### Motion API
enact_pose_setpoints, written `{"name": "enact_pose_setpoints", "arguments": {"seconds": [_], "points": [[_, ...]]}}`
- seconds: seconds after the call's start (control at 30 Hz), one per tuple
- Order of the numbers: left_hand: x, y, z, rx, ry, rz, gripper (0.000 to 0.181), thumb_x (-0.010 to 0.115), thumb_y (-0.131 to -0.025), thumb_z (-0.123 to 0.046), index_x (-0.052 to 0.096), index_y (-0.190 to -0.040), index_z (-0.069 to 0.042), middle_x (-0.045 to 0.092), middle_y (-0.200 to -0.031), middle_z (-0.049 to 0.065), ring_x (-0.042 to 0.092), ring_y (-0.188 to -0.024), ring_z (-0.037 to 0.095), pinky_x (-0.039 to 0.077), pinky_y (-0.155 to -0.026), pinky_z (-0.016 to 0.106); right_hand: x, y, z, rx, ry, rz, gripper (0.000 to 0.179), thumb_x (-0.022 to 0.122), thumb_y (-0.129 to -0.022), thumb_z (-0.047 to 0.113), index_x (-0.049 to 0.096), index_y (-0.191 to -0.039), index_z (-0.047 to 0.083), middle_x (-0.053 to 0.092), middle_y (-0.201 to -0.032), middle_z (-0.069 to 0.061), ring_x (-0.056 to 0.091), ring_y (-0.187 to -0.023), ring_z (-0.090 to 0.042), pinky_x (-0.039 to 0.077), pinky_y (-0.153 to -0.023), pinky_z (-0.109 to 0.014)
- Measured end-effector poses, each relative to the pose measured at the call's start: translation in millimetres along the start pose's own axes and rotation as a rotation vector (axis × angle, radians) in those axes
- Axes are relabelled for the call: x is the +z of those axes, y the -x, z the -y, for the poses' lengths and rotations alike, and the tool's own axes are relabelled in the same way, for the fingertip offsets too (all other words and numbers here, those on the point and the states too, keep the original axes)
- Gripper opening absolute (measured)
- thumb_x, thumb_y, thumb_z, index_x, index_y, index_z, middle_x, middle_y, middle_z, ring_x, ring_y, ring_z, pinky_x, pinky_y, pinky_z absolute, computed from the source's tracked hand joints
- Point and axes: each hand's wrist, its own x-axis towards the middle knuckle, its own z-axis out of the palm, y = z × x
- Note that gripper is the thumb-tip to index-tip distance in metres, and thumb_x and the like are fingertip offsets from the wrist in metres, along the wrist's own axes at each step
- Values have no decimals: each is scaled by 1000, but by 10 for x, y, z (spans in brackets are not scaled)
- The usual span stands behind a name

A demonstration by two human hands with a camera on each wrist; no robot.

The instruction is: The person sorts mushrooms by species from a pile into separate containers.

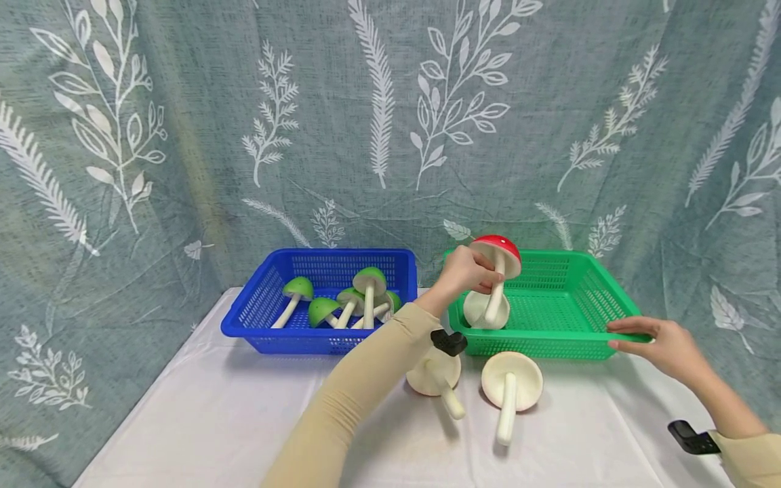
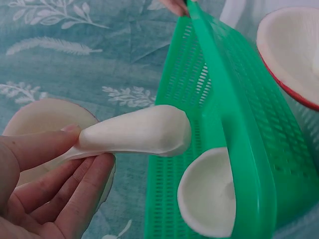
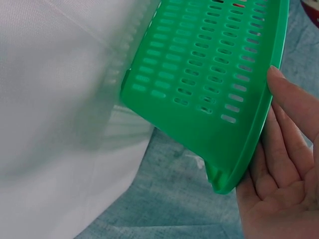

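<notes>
My left hand (image 1: pixel 468 272) pinches a toy mushroom (image 1: pixel 499 257) by its white stem (image 2: pixel 142 130), above the left end of the green basket (image 1: pixel 537 337). Its red cap with white dots points up. Beneath it, another mushroom (image 1: pixel 476 310) lies in the basket, pale underside showing. At the basket's front right corner, my right hand (image 1: pixel 668 347) grips the rim (image 3: pixel 269 114), thumb on one side and fingers on the other. Two more mushrooms lie stem toward me on the table in front, one (image 1: pixel 511 386) near the basket's middle, the other (image 1: pixel 432 374) partly behind my left wrist.
Left of the green basket stands a blue basket (image 1: pixel 293 343) with several green-capped mushrooms (image 1: pixel 369 281) inside; my left sleeve (image 1: pixel 360 386) overlaps its front corner in the head view. A white cloth (image 1: pixel 201 413) covers the table. Patterned curtain (image 1: pixel 342 122) hangs close behind both baskets.
</notes>
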Motion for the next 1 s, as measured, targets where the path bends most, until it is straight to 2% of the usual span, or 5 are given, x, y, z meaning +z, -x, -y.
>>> {"name": "enact_pose_setpoints", "arguments": {"seconds": [0.3,0.53,0.67,0.83,1.0], "points": [[261,-148,-82,-91,6,-37,16,78,-74,-1,70,-86,6,70,-75,19,71,-71,30,57,-56,32,-20,7,-17,-27,0,-31,41,74,-81,39,70,-112,13,71,-103,2,34,-84,30,47,-75,-50],[415,-327,-42,-241,-177,-50,58,81,-74,-11,56,-126,-2,68,-93,14,70,-63,21,58,-62,31,-22,0,-23,-33,7,-34,41,74,-80,41,71,-112,15,68,-103,11,37,-84,28,48,-74,-47],[449,-385,51,-277,-243,-34,60,80,-76,-11,54,-130,-4,66,-108,15,71,-65,23,58,-69,33,-22,3,-9,-39,13,-37,41,74,-80,42,71,-111,16,61,-102,23,38,-84,27,48,-72,-36],[469,-389,141,-278,-197,-30,58,79,-75,-4,56,-127,1,65,-109,20,71,-70,27,58,-68,34,-22,6,3,-32,10,-29,42,74,-80,41,71,-112,14,69,-107,3,35,-84,29,49,-73,-43],[495,-378,158,-244,-375,-45,58,82,-73,-12,58,-125,0,67,-106,15,72,-73,21,57,-70,27,-15,3,1,-13,5,-11,45,73,-81,43,70,-114,14,67,-115,-13,33,-84,29,48,-75,-49]]}}
